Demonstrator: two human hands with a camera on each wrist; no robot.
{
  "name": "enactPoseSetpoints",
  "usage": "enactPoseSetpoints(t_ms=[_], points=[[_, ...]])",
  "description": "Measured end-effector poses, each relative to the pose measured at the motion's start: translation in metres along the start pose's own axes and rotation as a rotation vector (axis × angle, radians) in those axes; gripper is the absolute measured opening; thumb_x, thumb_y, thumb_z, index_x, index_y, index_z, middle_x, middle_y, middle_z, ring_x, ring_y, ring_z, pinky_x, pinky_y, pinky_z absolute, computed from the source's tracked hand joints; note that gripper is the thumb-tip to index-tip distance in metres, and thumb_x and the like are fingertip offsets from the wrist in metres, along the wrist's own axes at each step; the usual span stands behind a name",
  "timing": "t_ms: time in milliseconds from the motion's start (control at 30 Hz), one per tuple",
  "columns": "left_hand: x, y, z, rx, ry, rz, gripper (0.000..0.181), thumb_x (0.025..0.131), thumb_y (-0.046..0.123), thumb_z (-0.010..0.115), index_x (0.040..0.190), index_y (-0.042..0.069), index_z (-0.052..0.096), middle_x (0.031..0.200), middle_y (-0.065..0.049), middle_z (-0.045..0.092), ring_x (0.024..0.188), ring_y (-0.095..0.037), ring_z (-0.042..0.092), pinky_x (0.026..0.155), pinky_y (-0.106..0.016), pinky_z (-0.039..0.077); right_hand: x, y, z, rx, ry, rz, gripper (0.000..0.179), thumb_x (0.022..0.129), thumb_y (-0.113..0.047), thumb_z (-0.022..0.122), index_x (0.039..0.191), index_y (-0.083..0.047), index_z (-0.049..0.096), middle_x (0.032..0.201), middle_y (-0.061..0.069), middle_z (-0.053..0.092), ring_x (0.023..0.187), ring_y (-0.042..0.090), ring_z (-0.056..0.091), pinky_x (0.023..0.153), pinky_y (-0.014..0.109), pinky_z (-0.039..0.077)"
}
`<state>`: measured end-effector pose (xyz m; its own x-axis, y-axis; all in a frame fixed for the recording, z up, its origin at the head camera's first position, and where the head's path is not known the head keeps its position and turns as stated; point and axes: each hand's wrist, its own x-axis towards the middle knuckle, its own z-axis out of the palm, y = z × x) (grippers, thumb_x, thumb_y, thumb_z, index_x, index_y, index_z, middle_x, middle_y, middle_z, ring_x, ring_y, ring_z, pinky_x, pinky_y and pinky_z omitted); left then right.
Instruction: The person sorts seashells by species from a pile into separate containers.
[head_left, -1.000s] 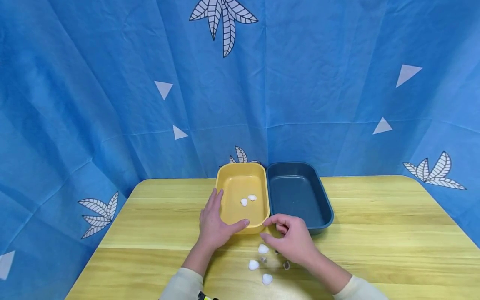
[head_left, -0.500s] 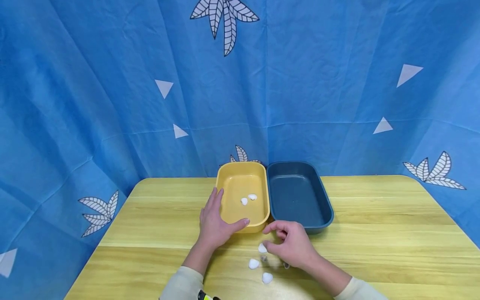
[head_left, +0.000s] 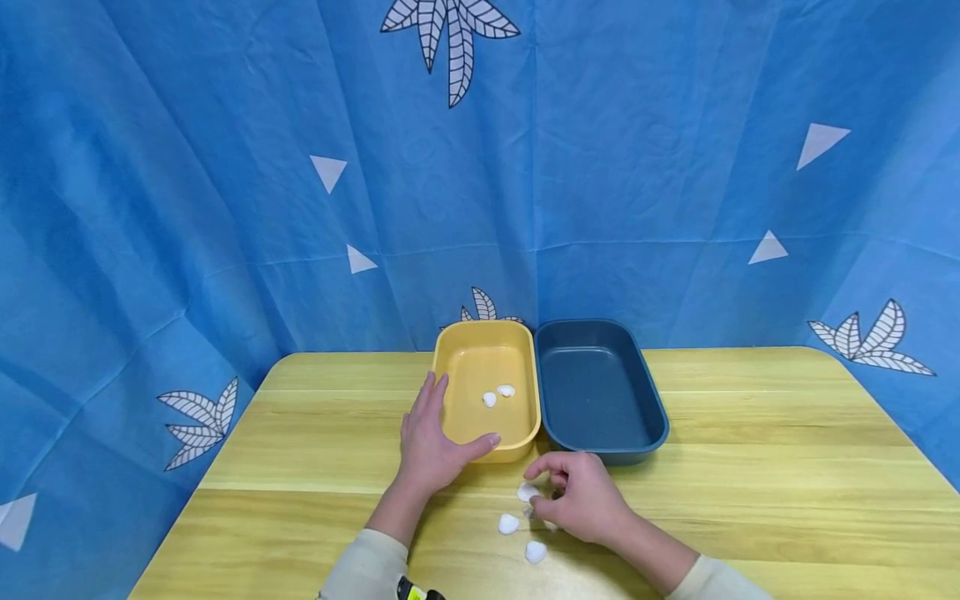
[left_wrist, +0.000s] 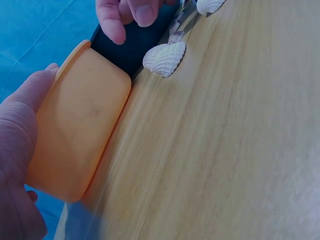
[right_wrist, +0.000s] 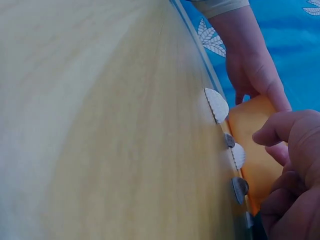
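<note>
My left hand (head_left: pixel 433 442) rests at the near left corner of a yellow tray (head_left: pixel 525 358), fingers straight along its left side and thumb at the front rim. Two white seashells (head_left: pixel 490 400) lie in this tray. Above the table just in front of the trays hovers my right hand (head_left: pixel 588 500), its thumb and index finger apart and its other fingers curled, holding nothing. Beneath and beside it lie white seashells (head_left: pixel 508 523) and small dark shells (right_wrist: pixel 240 189), some partly hidden by the hand in the head view.
A dark blue tray (head_left: pixel 600 392) stands against the yellow one on its right, with no shells seen inside. Both are near the back edge of the wooden table (head_left: pixel 787 467). Behind hangs a blue curtain (head_left: pixel 637 167) with leaf prints.
My right hand has come down and back from the trays' front rims to over the shells, now covering a dark shell that showed before. The left hand stays in place.
</note>
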<state>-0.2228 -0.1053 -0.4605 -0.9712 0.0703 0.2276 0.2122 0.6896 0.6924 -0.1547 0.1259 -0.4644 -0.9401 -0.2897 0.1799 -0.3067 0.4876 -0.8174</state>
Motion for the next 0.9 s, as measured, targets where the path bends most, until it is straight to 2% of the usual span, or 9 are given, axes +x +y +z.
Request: enactPoseSetpoints(t_ms=[267, 600, 900], points=[[-0.0001, -0.0016, 0.0002, -0.009, 0.006, 0.007, 0.116, 0.067, 0.064, 0.083, 0.157, 0.013, 0.03, 0.165, -0.005, 0.017, 0.148, -0.029, 0.02, 0.114, -0.062, 0.01, 0.0001, 0.0025, 0.0031, -0.023, -0.028, 0.039, 0.026, 0.07, -0.001, 0.08, 0.09, -0.015, 0.073, 0.054, -0.011, 0.034, 0.048, 0.003, 0.033, 0.048, 0.021, 0.032], [0.0002, -0.0013, 0.0, -0.006, 0.002, 0.008, 0.116, 0.067, 0.062, 0.083, 0.158, 0.013, 0.029, 0.165, -0.005, 0.017, 0.148, -0.029, 0.02, 0.114, -0.063, 0.01, 0.001, 0.0071, 0.0075, -0.051, -0.035, 0.028, 0.027, 0.071, 0.0, 0.073, 0.094, -0.014, 0.074, 0.054, -0.013, 0.033, 0.049, 0.002, 0.03, 0.052, 0.022, 0.034], [-0.0007, -0.0007, -0.0004, -0.017, 0.006, 0.004, 0.116, 0.067, 0.061, 0.084, 0.157, 0.013, 0.03, 0.165, -0.006, 0.017, 0.148, -0.03, 0.02, 0.114, -0.063, 0.01, 0.0002, 0.0052, 0.0061, -0.055, -0.052, 0.034, 0.028, 0.071, 0.004, 0.071, 0.091, -0.015, 0.074, 0.053, -0.012, 0.034, 0.049, 0.002, 0.031, 0.05, 0.021, 0.03]])
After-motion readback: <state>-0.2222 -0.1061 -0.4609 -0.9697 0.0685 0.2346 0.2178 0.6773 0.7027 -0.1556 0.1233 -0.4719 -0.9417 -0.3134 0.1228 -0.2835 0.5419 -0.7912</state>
